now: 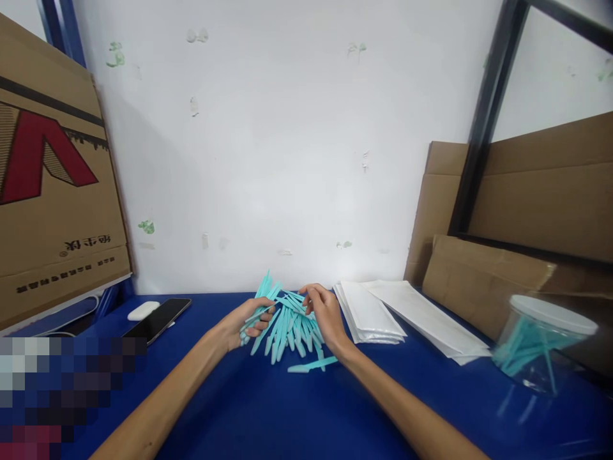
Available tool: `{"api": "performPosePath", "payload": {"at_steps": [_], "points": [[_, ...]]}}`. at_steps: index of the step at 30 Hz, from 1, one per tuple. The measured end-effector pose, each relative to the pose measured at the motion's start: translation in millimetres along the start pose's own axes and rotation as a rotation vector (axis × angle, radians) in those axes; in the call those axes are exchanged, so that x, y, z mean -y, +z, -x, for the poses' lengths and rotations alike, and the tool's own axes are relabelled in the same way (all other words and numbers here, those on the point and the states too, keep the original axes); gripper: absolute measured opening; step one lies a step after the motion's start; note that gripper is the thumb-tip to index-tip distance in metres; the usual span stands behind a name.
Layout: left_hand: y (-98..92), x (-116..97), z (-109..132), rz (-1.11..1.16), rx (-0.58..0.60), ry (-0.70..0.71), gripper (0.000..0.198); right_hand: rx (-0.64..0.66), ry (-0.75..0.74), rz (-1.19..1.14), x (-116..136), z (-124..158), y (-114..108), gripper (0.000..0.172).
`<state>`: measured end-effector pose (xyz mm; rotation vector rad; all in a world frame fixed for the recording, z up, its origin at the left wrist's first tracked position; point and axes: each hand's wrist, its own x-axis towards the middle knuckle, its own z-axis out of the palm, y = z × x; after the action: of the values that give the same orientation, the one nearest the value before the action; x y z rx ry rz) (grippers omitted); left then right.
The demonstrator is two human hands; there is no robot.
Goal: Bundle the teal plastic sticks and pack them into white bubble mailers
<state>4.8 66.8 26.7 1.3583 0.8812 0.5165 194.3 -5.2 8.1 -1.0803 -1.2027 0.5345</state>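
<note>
Print on the cardboard box [52, 211] left of your hands is upside down, unreadable. Your left hand [245, 327] clasps teal sticks [287, 327]; your right hand [328, 316] touches them, grasp unclear.

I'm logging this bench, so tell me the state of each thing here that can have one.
left hand, closed around teal sticks
right hand, fingertips on the pile
pile, loose heap on the table
jar, lid on, sticks inside
phone, face up, screen dark
earbud case, shut
pouches, stacked flat

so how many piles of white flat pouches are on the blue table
2: one neat pile beside the right hand, one spread pile further right by brown cardboard. None look hidden.
</note>
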Motion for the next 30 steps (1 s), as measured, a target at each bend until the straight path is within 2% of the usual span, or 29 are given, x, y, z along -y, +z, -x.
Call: {"api": "performPosePath", "payload": {"at_steps": [4,9,11,14,17,20,26,30], "points": [[11.3,1.2,4.2,0.094,0.106,0.032,0.031,0.054,0.030,0.015,-0.2,5.7,3.8,0.034],[25.5,7.8,8.0,0.172,0.276,0.094,0.045,0.195,0.201,-0.156,-0.6,14.1,12.3,0.059],[29.3,8.3,10.3,0.199,0.319,0.099,0.048,0.250,0.207,-0.202,0.7,15.9,15.4,0.054],[32.7,6.2,16.0,0.186,0.354,0.088,0.049,0.358,0.136,-0.233,6.7,16.7,16.9,0.044],[36.6,6.0,21.6,0.164,0.395,0.099,0.045,0.406,0.075,-0.289,16.2,17.7,15.4,0.040],[47.0,11.0,25.4,0.148,0.377,0.156,0.043,0.447,0.008,-0.255,26.5,20.6,11.5,0.038],[79.6,21.4,32.6,0.072,0.188,0.341,0.031,0.547,-0.127,-0.175,52.5,27.8,-0.7,0.037],[93.7,33.1,32.5,-0.098,0.201,0.456,0.029,0.519,-0.118,-0.280,70.6,30.8,-2.6,0.035]]}}
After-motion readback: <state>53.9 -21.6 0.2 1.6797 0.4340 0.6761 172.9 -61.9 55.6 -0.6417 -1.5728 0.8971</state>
